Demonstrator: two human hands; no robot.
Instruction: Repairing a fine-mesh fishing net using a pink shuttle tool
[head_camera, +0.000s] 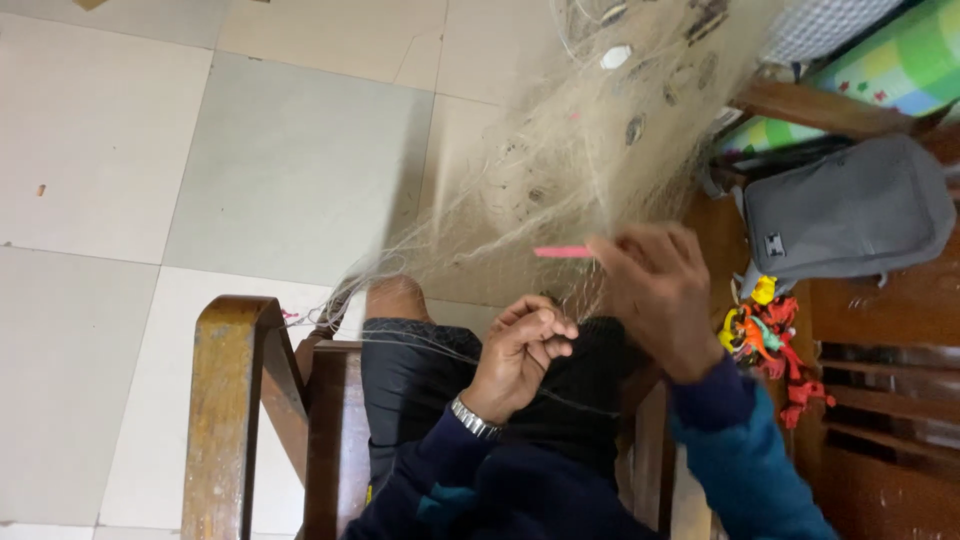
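Tiled floor fills the left half and top of the frame. Wooden chair frame stands at lower left, and you sit in it, knee showing at centre.

Fishing net: a pale, fine mesh fanning from the upper right of the frame down to your hands at centre. Small oval floats or weights hang in it near the top. Its long run goes diagonally, upper right to lower centre, so the bulk lies up and away from both hands, with loose strands trailing left over your knee.

Grey backpack lies at right on dark wooden furniture, with a cluster of small bright plastic toys below it. A striped green cushion sits at the far upper right.

Your right hand is raised at centre right, fingers curled and gathered into the mesh; it is the nearer hand to the net's body. A pink netting needle lies horizontal, pointing left from those fingertips. You cannot tell exactly how it is pinched.

Your left hand, wristwatch on the wrist, sits lower and just left, closed in a loose fist, finger and thumb nipping strands of net.
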